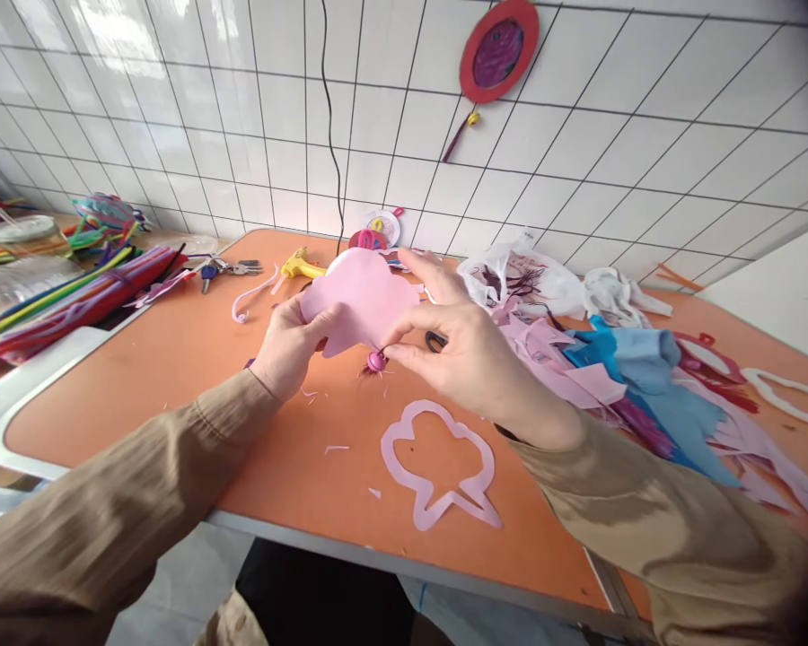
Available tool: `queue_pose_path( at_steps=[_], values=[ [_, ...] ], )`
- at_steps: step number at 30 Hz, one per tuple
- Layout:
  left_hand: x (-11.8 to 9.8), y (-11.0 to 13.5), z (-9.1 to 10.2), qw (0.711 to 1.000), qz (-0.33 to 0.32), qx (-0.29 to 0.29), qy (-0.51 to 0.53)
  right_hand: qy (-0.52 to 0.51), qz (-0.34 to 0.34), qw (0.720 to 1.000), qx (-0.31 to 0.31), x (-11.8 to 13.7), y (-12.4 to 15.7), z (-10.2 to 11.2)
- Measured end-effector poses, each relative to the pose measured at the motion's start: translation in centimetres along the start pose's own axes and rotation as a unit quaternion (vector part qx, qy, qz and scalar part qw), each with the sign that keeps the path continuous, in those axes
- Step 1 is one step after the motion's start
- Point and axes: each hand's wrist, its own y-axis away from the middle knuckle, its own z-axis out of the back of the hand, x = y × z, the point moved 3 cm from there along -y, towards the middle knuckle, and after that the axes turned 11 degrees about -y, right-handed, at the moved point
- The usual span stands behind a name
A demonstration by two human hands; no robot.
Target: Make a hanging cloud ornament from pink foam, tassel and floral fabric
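A pink flower-shaped cutout [360, 301], which looks like felt or foam, is held up above the orange table. My left hand [293, 345] grips its left edge, thumb on the near face. At its lower right corner, my right hand [454, 345] pinches with thumb and index finger just where a small pink bell [376, 361] hangs. A dark tuft shows beneath the bell. How the bell joins the cutout is hidden by my fingertips. Below my right hand, a pink scalloped frame [437, 413] with a cut-out middle lies flat on the table.
A yellow glue gun [300, 266] and keys [208, 274] lie behind my left hand. Pink and blue scraps [646, 359] and a plastic bag [539, 278] crowd the right. Coloured pipe cleaners [94, 301] lie left. A red round ornament [498, 52] hangs on the tiled wall.
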Motion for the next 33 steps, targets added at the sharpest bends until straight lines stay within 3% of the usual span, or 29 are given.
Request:
queue_pose_path(
  at_steps=[7,14,19,33],
  values=[
    [-0.3,0.7,-1.0,0.998,0.004,0.056,-0.029,0.026,-0.002,1.000,-0.018,-1.9,-0.4,-1.6],
    [0.2,1.0,-1.5,0.987,0.031,0.138,0.081,-0.008,-0.002,0.998,-0.058,-2.1,-0.4,-1.6],
    [-0.1,1.3,-2.0,0.978,0.006,0.192,0.086,-0.045,-0.002,0.996,-0.077,-2.1,-0.3,-1.5],
    [1.6,0.8,-1.7,0.981,0.036,0.182,0.062,-0.060,-0.029,0.995,-0.078,-2.8,-0.3,-2.1]
  ],
)
